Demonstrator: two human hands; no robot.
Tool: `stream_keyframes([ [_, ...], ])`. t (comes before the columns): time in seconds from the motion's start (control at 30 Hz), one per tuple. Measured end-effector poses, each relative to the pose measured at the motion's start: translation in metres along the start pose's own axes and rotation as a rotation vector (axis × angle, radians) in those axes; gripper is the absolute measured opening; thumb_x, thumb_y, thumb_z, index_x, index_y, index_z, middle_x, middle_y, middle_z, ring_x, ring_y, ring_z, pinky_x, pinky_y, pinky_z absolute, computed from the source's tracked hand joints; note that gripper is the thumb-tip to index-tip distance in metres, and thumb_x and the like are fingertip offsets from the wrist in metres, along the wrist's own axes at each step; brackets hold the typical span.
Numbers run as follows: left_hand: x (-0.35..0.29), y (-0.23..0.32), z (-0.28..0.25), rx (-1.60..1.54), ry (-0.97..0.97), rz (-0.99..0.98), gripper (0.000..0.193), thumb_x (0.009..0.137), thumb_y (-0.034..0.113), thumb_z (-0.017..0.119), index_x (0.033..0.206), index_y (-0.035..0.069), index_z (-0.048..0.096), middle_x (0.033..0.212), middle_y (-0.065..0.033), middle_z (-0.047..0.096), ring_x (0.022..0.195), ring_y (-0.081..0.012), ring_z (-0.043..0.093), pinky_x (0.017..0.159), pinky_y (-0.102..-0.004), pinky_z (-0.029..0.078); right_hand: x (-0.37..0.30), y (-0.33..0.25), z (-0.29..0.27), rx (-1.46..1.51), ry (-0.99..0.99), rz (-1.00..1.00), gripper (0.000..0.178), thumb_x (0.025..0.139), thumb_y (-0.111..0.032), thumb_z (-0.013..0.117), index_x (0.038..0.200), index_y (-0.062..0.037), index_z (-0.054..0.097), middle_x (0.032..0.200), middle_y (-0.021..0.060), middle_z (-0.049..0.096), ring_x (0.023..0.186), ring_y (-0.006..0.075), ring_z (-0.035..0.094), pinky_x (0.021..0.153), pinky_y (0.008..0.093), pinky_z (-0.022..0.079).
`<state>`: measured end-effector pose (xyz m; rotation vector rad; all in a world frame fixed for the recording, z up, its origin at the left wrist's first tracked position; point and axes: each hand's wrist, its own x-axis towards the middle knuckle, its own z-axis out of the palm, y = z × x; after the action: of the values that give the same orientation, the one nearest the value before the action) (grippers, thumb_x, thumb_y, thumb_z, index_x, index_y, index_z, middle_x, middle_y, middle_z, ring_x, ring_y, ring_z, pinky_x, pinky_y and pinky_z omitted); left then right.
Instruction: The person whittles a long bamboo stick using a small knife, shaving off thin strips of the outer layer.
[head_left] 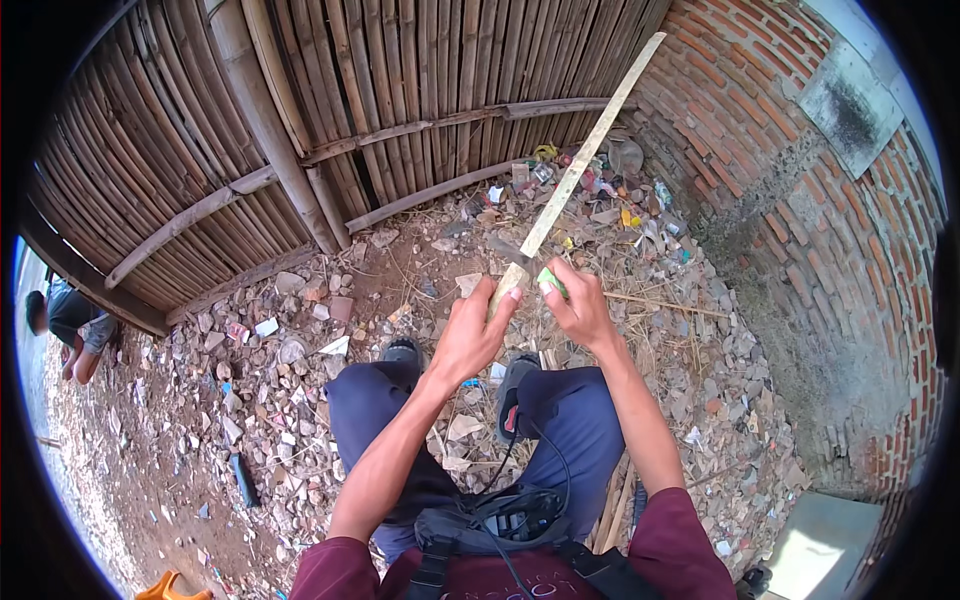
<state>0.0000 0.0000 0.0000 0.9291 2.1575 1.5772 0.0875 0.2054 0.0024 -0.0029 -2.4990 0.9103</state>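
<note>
My left hand (468,335) is closed around the near end of a long, pale bamboo strip (590,165), which slants away up and to the right. In my right hand (580,305) is a knife with a bright green handle (548,281). Its dark blade (510,250) lies across the strip just beyond my left fingers. How deep the edge sits in the bamboo cannot be made out. Both hands are in front of my bent knees.
A bamboo-slat wall (400,80) stands ahead, meeting a brick wall (800,220) on the right. Rubble and litter (300,400) cover the ground. A dark, long object (243,480) lies left; an orange thing (172,588) is lower left. Another person (75,320) crouches far left.
</note>
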Motion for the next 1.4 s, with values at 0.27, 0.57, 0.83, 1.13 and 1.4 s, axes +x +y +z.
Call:
stream_keyframes([
  [0.27,0.009,-0.006,-0.014,0.036,-0.028,0.002,0.046,0.112,0.041,0.054,0.105,-0.005,0.054,0.071,-0.0309,0.061,0.072,-0.0509,0.066,0.069,-0.0554,0.047,0.014,-0.001,0.01,0.033,-0.013,-0.024,0.046,0.104,-0.048,0.053,0.098,-0.0031,0.057,0.074,0.0187,0.06,0.069,0.0413,0.065,0.062,0.0469,0.048],
  [0.57,0.004,0.005,-0.012,0.068,-0.061,-0.023,0.046,0.112,0.041,0.054,0.102,-0.005,0.054,0.071,-0.0303,0.062,0.072,-0.0504,0.066,0.069,-0.0551,0.048,0.008,-0.003,0.001,0.027,-0.003,-0.023,0.043,0.103,-0.045,0.053,0.097,-0.0024,0.057,0.075,0.0193,0.062,0.07,0.0409,0.067,0.062,0.0471,0.048],
  [0.83,0.001,0.011,-0.005,-0.002,-0.036,-0.013,0.046,0.113,0.038,0.055,0.096,-0.004,0.052,0.07,-0.0217,0.052,0.066,-0.0292,0.046,0.068,-0.0483,0.044,0.007,-0.009,-0.003,-0.01,0.057,-0.039,0.039,0.104,-0.041,0.054,0.097,-0.0036,0.058,0.074,0.0182,0.065,0.07,0.0399,0.069,0.062,0.0471,0.05],
  [1.13,0.005,0.015,-0.009,0.045,-0.05,-0.03,0.046,0.112,0.04,0.055,0.107,-0.005,0.056,0.077,-0.0316,0.065,0.082,-0.0535,0.068,0.075,-0.0559,0.049,0.008,-0.007,-0.002,-0.024,0.05,-0.009,0.038,0.103,-0.042,0.054,0.097,-0.0046,0.059,0.072,0.0172,0.065,0.07,0.04,0.07,0.062,0.0477,0.05],
  [1.4,0.005,0.017,-0.008,0.037,-0.041,-0.023,0.046,0.112,0.04,0.055,0.107,-0.005,0.055,0.077,-0.0313,0.064,0.079,-0.0524,0.066,0.075,-0.0543,0.05,0.008,-0.007,-0.004,-0.076,0.067,-0.019,0.043,0.104,-0.046,0.052,0.098,-0.0043,0.058,0.074,0.0183,0.065,0.073,0.0427,0.07,0.065,0.0493,0.051],
])
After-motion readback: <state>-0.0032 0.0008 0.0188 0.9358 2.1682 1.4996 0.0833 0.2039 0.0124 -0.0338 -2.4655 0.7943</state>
